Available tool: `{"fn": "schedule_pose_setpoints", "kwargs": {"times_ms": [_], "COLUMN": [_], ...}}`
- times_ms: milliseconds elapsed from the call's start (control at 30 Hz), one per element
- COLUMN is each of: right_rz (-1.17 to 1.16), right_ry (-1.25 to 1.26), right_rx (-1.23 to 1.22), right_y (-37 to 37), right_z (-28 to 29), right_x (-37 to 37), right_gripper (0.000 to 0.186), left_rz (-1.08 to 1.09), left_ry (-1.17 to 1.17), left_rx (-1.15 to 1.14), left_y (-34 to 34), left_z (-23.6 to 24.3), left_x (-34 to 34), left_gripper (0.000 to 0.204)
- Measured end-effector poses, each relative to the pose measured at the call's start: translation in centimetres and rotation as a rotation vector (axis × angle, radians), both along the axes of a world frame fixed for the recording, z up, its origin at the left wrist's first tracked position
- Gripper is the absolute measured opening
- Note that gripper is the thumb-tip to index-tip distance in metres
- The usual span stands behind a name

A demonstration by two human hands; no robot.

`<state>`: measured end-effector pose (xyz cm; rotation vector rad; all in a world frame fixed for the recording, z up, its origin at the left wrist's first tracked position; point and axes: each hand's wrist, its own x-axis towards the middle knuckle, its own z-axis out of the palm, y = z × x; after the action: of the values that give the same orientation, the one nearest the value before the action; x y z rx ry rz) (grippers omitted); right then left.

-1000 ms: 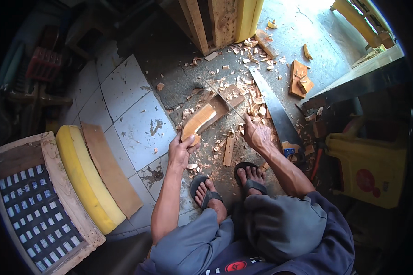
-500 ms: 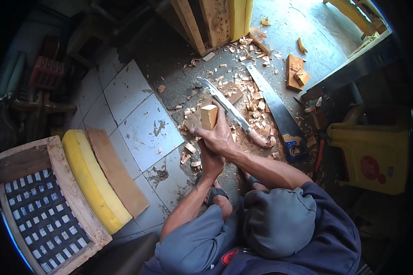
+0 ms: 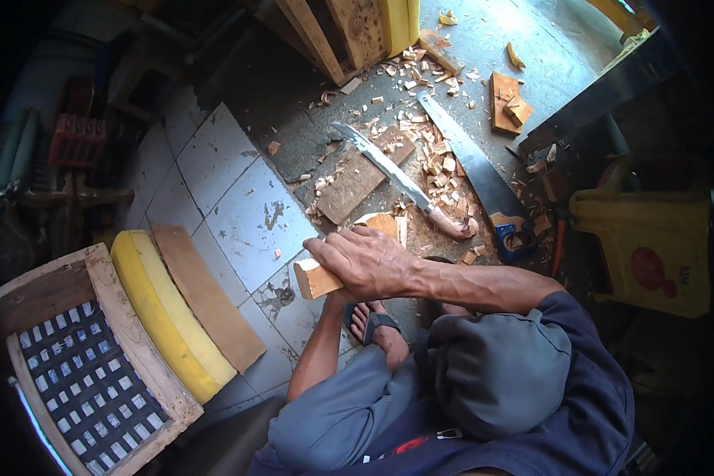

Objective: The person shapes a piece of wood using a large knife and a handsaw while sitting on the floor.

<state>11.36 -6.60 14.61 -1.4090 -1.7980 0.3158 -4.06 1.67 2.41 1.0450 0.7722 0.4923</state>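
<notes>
Wood block (image 3: 317,280) is clasped by right hand (image 3: 370,260) — left hand, hidden underneath, I cannot tell. Machete (image 3: 389,166) crosses plank (image 3: 355,190), near handsaw (image 3: 474,164).

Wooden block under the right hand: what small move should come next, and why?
Probably move the right hand from the wooden block to the machete, if the mostly hidden left hand supports the block: the machete lies unheld, partly across the flat board, and the right hand grips the block.
</notes>
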Motion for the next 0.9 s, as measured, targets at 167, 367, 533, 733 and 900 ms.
{"fn": "schedule_pose_setpoints", "kwargs": {"times_ms": [167, 367, 533, 733, 900], "right_rz": [0.073, 0.109, 0.197, 0.073, -0.288], "right_ry": [0.007, 0.018, -0.026, 0.153, 0.791], "right_rx": [0.025, -0.019, 0.072, -0.104, -0.512], "right_y": [-0.6, -0.9, -1.4, -0.1, 1.1], "right_z": [-0.5, -0.4, -0.2, 0.3, -0.9], "right_x": [-2.0, -1.6, -2.2, -1.0, 0.3], "right_gripper": [0.043, 0.033, 0.034, 0.057, 0.066], "left_rz": [0.07, 0.096, 0.102, 0.088, -0.011], "left_ry": [-0.028, -0.016, -0.018, -0.024, -0.045], "left_rx": [-0.173, -0.234, -0.278, -0.318, -0.315], "left_y": [-0.3, -0.3, -0.8, -1.2, -2.0], "left_z": [1.5, 1.8, 1.8, 1.7, 1.4], "left_x": [-1.3, -1.0, -1.4, -1.2, -0.7], "left_gripper": [0.076, 0.074, 0.073, 0.071, 0.069]}}
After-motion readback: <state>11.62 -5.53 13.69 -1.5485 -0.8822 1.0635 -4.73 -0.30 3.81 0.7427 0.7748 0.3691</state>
